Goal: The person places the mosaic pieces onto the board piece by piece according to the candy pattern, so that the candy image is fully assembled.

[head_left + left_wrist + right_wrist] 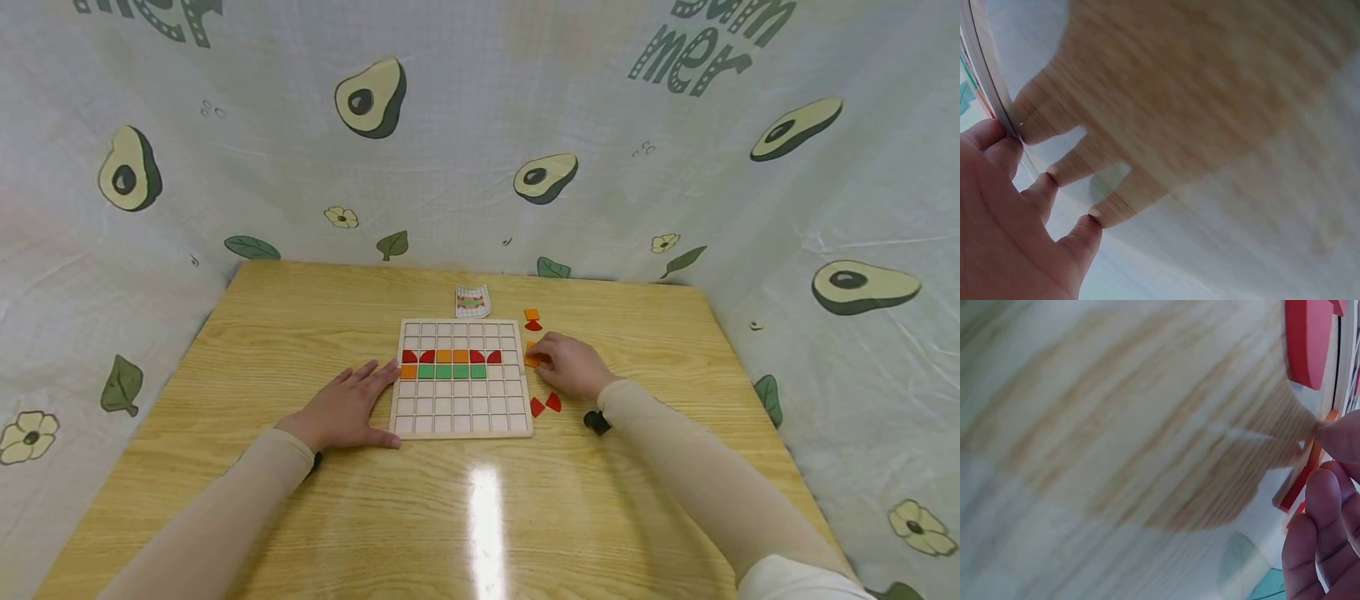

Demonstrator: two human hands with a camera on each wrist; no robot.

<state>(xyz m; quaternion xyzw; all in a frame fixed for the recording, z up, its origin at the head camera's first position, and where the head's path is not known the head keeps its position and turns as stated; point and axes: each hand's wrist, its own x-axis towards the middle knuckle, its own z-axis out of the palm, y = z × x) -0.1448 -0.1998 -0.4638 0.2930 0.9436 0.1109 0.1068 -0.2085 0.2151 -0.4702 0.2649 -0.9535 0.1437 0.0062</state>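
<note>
A wooden grid board (461, 424) lies on the table with coloured tiles in two of its rows. One row has red quarter-round tiles (494, 357) at both ends and orange squares (453, 356) between them. Below it, an orange square (408, 372) stands left of several green squares (442, 372). My left hand (348, 408) rests at the board's left edge, fingers spread and thumb near the lower left corner. Right of the board, my right hand (573, 367) pinches an orange square tile (1300, 484) between thumb and fingers, close over the table.
Behind the board lies a small pattern card (472, 302) with a curled edge. Right of the board are another orange square (532, 314), a red tile (533, 326) and two red quarter-rounds (553, 402) nearer me. A patterned cloth (465, 208) hangs behind the table (337, 517).
</note>
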